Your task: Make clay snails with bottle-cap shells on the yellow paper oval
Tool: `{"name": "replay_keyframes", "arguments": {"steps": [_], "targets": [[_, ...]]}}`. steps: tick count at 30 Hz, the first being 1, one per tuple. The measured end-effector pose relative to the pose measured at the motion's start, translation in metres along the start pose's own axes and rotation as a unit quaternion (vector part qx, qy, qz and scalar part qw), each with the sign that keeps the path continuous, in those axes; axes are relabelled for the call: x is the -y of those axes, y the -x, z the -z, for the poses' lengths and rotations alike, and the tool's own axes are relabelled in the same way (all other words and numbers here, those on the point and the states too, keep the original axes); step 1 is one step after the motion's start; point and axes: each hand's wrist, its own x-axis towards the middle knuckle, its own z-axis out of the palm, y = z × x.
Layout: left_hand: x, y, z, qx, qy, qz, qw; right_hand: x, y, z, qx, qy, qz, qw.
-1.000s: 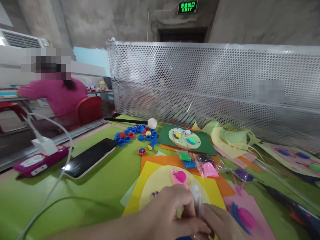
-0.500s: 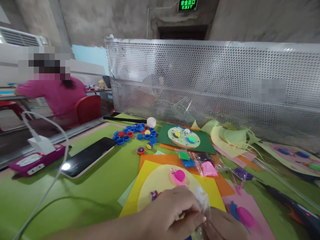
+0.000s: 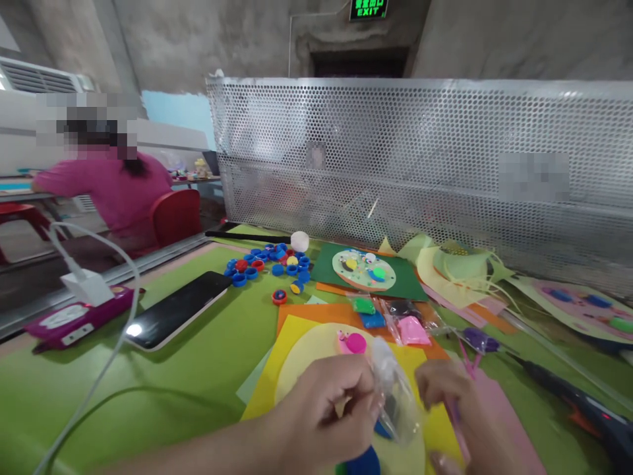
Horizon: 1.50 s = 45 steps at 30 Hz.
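Note:
My left hand (image 3: 324, 406) pinches a small clear plastic bag (image 3: 393, 396) with something dark inside, held just above a pale yellow paper circle (image 3: 316, 349) on yellow paper (image 3: 277, 376). My right hand (image 3: 457, 402) is to the right of the bag, fingers bent and close to it; whether it touches the bag I cannot tell. A pink clay snail (image 3: 351, 342) sits on the circle beyond my hands. A blue clay lump (image 3: 363, 462) lies below the bag.
Small clay packets (image 3: 390, 316), several bottle caps (image 3: 271, 264), a black phone (image 3: 173, 310), a magenta device with a white charger (image 3: 79, 310) and a glue gun (image 3: 588, 409) lie on the green table (image 3: 208, 356). A perforated metal screen (image 3: 420, 158) stands behind. A person in pink sits far left.
My hands have come apart and lifted; the clear bag now hangs open from my left hand and my right hand has shifted to the right.

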Motion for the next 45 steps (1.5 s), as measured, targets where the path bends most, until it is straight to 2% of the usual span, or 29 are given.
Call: {"name": "replay_keyframes", "arguments": {"steps": [2,4,6,7,10,12,14,15,18,22,26,29,32,34,40,42,45], "targets": [[-0.003,-0.001,-0.001,0.027,0.014,0.025,0.999,-0.006,0.0,-0.003,-0.011,0.081,0.056,0.995],[-0.005,-0.002,0.0,0.051,-0.008,0.024,0.998,-0.01,0.0,-0.005,0.06,0.116,0.06,0.99],[-0.005,-0.004,0.005,0.045,-0.047,0.004,0.998,-0.011,0.001,-0.006,0.135,0.096,0.046,0.985],[-0.004,-0.005,0.008,0.032,-0.072,-0.014,0.997,-0.012,0.001,-0.005,0.146,0.084,0.036,0.985],[0.001,-0.008,0.019,-0.037,-0.173,-0.111,0.978,-0.012,0.0,-0.002,0.133,0.088,0.015,0.987],[0.005,-0.008,0.024,-0.092,-0.234,-0.196,0.948,-0.013,-0.002,0.0,0.119,0.1,0.01,0.988],[0.008,-0.008,0.025,-0.133,-0.252,-0.262,0.922,-0.014,-0.003,0.0,0.106,0.099,0.017,0.989],[0.009,-0.007,0.025,-0.136,-0.251,-0.288,0.914,-0.014,-0.003,-0.001,0.102,0.093,0.018,0.99],[0.01,-0.005,0.023,-0.094,-0.256,-0.326,0.905,-0.012,-0.003,-0.002,0.106,0.069,0.008,0.992],[0.012,-0.007,0.022,-0.098,-0.255,-0.293,0.916,-0.009,0.001,-0.004,0.109,0.04,-0.008,0.993],[0.016,-0.009,0.022,-0.039,-0.254,-0.225,0.94,-0.008,0.002,-0.009,0.139,-0.017,-0.047,0.989],[0.015,-0.007,0.021,-0.033,-0.221,-0.197,0.954,-0.007,0.002,-0.01,0.148,-0.032,-0.075,0.986],[0.012,-0.006,0.019,-0.031,-0.192,-0.167,0.967,-0.006,0.004,-0.01,0.146,-0.046,-0.072,0.986],[0.011,-0.005,0.017,-0.029,-0.189,-0.164,0.968,-0.005,0.006,-0.011,0.139,-0.062,-0.087,0.985],[0.013,-0.004,0.008,-0.073,-0.175,-0.215,0.958,0.0,0.011,-0.018,0.122,-0.115,-0.149,0.975],[0.012,-0.003,0.007,-0.074,-0.169,-0.183,0.966,0.0,0.009,-0.017,0.128,-0.118,-0.145,0.974],[0.003,-0.004,0.012,-0.06,-0.112,-0.083,0.988,-0.003,0.001,-0.01,0.142,-0.076,-0.116,0.98]]}}
